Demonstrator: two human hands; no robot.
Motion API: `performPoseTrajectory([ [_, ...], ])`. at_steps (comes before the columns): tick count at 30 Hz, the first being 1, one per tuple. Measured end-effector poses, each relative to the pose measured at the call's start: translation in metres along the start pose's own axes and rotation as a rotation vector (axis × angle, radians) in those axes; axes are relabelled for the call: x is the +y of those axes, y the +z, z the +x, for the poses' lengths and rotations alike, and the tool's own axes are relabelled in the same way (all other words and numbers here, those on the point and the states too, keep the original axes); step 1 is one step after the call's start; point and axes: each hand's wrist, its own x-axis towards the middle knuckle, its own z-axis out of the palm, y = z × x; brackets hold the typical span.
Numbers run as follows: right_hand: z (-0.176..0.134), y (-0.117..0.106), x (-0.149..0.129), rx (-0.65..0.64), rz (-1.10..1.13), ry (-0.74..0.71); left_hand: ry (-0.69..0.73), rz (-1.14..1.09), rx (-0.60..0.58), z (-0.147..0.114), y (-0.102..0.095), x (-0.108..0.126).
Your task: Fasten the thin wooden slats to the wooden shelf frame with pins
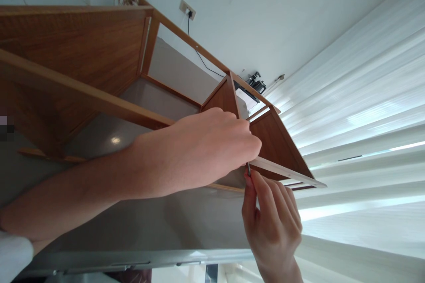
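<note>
Brown wood-grain panels and slim rails make up the open furniture frame (186,37) that stretches away in front of me, with my two hands at its near side. My left grip (229,139) lies across the front, fingers curled in and knuckles outward, the bare forearm running back to a white sleeve (15,250); the fingertips are hidden, so I cannot tell what, if anything, they close on. Just below it, my right grip (249,173) is narrow, thumb and forefinger pinching a slim dark metal rod (249,168) whose upper end disappears behind the left one. A brown rail (99,98) runs in from the left until my left hand covers it, and a pale rail (285,170) comes out on the other side, just beside the rod. Between the bays stands a divider panel (222,99), with an end panel (280,141) farther right. Beyond the frame, a wall outlet (187,9) holds a black plug and a cable (207,67) drops from it, while white curtains (358,119) fill my right side.
</note>
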Motion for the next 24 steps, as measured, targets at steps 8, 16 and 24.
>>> performPoseTrajectory([
  [8, 0.001, -0.009, 0.014, -0.085, -0.111, -0.099, 0.068, -0.038, -0.075, 0.003, -0.003, 0.0],
  [16, 0.02, -0.028, 0.014, -0.174, -0.208, -0.205, 0.054, -0.059, -0.06, 0.001, -0.002, -0.001],
  [24, 0.012, -0.009, 0.0, -0.097, 0.112, 0.06, 0.07, -0.04, -0.071, 0.001, -0.002, -0.001],
])
